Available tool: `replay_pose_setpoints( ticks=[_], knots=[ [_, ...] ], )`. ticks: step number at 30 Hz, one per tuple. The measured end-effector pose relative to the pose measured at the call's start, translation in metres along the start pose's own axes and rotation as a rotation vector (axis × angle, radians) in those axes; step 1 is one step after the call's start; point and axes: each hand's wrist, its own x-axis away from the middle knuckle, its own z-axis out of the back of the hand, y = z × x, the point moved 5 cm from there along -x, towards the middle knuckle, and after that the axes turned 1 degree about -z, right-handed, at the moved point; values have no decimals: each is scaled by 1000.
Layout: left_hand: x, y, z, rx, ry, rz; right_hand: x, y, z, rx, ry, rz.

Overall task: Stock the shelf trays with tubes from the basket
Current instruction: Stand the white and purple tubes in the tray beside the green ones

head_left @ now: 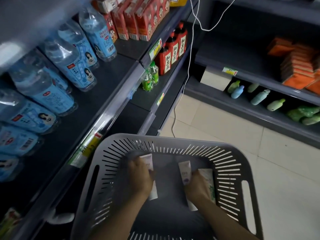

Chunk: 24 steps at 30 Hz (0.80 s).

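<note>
A grey slotted plastic basket (230, 172) fills the lower middle of the view. Both my hands reach down into it. My left hand (141, 177) lies over a pale tube (148, 161) at the basket's left, fingers curled around it. My right hand (196, 185) closes on tubes at the right: a lilac-printed tube (185, 172) and a white tube with green print (210, 182) lie side by side under and beside its fingers. Exactly which of these the right hand grips is hidden.
Dark shelves run along the left with blue-labelled water bottles (69, 54), red cartons (138, 19), red-labelled dark bottles (171, 51) and green bottles (150, 78). A right-hand shelf unit holds orange boxes (297, 66) and green and blue bottles (259, 97). A white cable (189, 54) hangs down to the tiled floor.
</note>
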Motion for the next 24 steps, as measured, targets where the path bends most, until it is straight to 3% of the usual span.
replay_pose_setpoints(
  ticks=[3,7,12,16,24],
  knots=[
    [-2,-3,-17,273,-208,261,2,2,-3,-26,-38,10],
    [6,-5,-29,207,-309,239,16,0,-3,-158,-117,68],
    [29,-2,19,321,-224,218,49,-31,19,-230,-179,269],
    [55,0,81,492,-154,162,94,-59,51,-443,-178,376],
    [153,-20,227,817,35,1,248,-101,95,-712,-212,737]
  ],
)
